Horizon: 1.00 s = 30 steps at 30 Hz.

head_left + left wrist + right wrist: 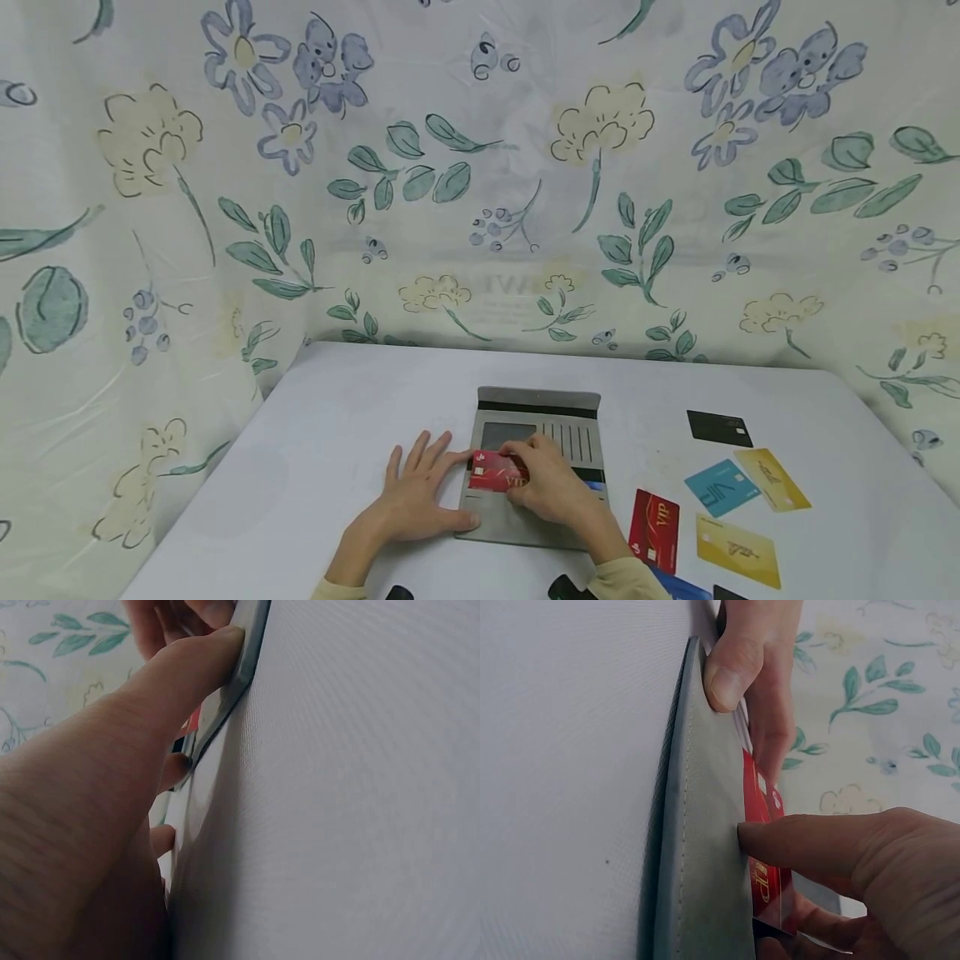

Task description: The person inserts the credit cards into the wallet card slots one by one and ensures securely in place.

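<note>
A grey card holder (pixel 498 523) with a dark panel, slots and black bands lies flat on the table. Half tucked behind its lower pocket is a red VIP card (pixel 491 471). My right hand (pixel 551 487) pinches the card at its right part, the thumb at the pocket's edge in the right wrist view and the other fingers partly hidden behind the card (pixel 763 889). My left hand (pixel 420 492) lies spread at the holder's left side. Its thumb presses the lower left corner, and the index fingertip touches the left edge near the card. A bit of blue card (pixel 595 486) shows at the holder's right.
Right of the holder lie another red VIP card (pixel 655 531), yellow cards (pixel 738 552) (pixel 774 480), a teal card (pixel 722 487), a black card (pixel 718 428) and a partly hidden blue card (pixel 682 587). A flowered curtain (pixel 510 250) hangs behind the white table (pixel 300 500).
</note>
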Tool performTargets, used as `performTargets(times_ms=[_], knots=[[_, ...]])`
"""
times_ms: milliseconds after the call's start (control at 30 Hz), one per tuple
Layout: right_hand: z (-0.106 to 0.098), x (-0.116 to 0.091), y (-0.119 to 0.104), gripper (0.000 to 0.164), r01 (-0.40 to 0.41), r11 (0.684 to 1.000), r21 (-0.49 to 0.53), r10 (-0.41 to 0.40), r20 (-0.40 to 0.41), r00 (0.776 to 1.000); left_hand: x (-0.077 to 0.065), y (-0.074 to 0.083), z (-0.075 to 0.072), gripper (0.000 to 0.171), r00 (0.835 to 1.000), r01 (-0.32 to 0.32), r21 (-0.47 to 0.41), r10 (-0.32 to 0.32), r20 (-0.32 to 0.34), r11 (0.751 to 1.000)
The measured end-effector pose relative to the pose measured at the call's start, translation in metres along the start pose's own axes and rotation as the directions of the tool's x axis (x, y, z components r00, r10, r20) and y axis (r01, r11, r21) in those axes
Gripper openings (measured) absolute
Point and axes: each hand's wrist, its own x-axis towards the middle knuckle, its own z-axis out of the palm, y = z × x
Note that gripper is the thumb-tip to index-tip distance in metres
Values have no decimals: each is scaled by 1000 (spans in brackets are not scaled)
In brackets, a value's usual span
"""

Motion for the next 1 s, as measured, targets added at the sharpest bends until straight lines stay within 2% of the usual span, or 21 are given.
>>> performTargets(times_ms=[633, 1000], knots=[[-3, 0, 0, 39, -9, 999, 35, 8, 41, 999, 0, -1, 0, 85, 1000, -20, -8, 20, -14, 1000], [-2, -1, 1, 30, 34, 999, -5, -34, 40, 999, -1, -1, 0, 84, 1000, -20, -11, 20, -13, 1000]])
